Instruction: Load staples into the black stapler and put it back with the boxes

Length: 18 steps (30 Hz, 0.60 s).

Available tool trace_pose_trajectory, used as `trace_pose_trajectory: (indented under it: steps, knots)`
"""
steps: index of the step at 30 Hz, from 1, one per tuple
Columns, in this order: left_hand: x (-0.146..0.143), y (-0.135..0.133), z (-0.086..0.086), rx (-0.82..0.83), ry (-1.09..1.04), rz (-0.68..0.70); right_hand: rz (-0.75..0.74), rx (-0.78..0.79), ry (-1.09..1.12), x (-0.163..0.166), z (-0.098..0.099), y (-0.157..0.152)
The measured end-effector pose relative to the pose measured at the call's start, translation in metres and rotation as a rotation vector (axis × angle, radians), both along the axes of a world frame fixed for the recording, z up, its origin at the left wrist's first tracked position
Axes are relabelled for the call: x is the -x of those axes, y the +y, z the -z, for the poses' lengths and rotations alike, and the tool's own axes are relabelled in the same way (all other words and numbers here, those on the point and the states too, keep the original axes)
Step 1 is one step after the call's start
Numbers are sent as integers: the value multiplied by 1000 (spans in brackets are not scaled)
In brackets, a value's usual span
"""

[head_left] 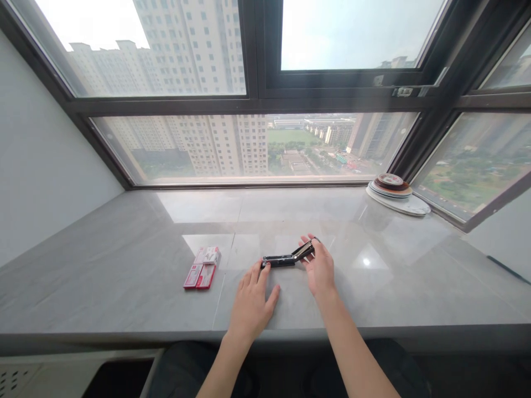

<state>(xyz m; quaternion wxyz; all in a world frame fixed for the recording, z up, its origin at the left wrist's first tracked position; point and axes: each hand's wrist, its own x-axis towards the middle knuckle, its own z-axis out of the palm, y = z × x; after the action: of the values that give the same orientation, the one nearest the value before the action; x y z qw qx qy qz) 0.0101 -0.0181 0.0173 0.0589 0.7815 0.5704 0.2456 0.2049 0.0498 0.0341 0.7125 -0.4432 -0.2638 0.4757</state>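
Observation:
A black stapler (286,257) lies opened out on the grey stone sill (124,276), its top arm swung up to the right. My left hand (251,304) rests flat on the sill, fingers stretched, its fingertips touching the stapler's left end. My right hand (320,268) is closed on the raised right arm of the stapler, thumb and fingers pinching it. Two small red and white boxes (203,267) lie on the sill to the left of my left hand.
A stack of round plates or lids (393,190) sits at the far right of the sill by the window. A large window runs along the back. A white wall closes the left side. The sill's front edge is just under my wrists.

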Motion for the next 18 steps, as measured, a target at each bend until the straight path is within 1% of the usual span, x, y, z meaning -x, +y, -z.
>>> trace_pose_trajectory:
  steps: [2,4,7,9,10,12,14,15,16,18]
  knots:
    - [-1,0,1,-4,-21,0,-22,58,173,-20,12,-1]
    - [-1,-2,1,-10,-59,7,-63,96,245,-35,23,-5]
    - [0,-4,-1,-25,-137,26,-81,91,269,-47,31,-18]
    - [6,-4,-4,-59,-170,-11,-21,65,235,-49,31,-33]
    - [11,-4,-5,-89,-169,-73,20,53,196,-48,31,-42]
    - [27,-2,-8,-156,-132,-291,70,45,72,-46,29,-62]
    - [46,-1,-8,-192,-55,-525,29,74,-88,-44,28,-79]
    - [56,-2,-6,-194,-12,-604,-26,101,-169,-44,28,-86]
    - [66,-3,-4,-189,28,-646,-96,130,-249,-44,28,-90]
    - [83,-9,2,-176,75,-651,-240,183,-401,-44,28,-93]
